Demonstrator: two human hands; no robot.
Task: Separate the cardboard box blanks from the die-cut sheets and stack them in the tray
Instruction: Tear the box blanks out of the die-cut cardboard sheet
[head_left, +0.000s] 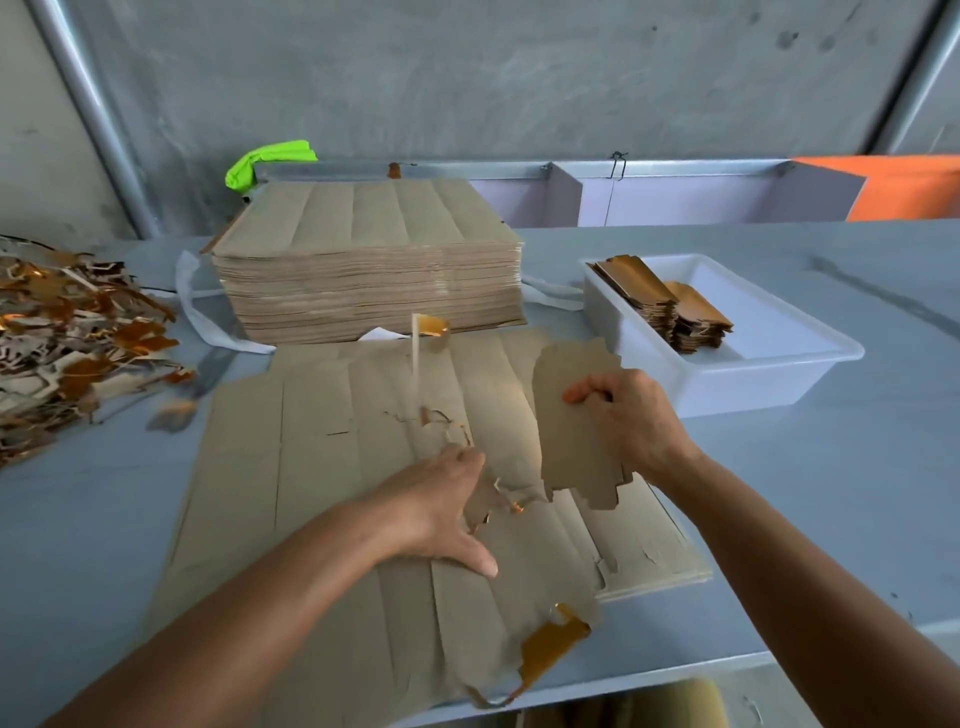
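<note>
Blank pulled free, sheet pinned on counter

Right hand (626, 421) grip holds box blank (571, 431) raised over sheet (332, 467), near tray (727, 374) at counter's right. Left hand (441, 512) lies flat, fingers spread wide, pressing the sheet's torn middle.

A pale grey flat tabletop (831, 493) fills most of the view; behind it stands a mottled grey concrete wall (493, 78), crossed at the left by a slanting silver metal pipe (93, 119). A crumpled bright green plastic bag (270, 158) lies at the wall's foot; along the same back edge run pale lilac panels (675, 200), and at the far right an orange panel (904, 187); a white plastic strip (197, 306) curls on the table at the left.
</note>
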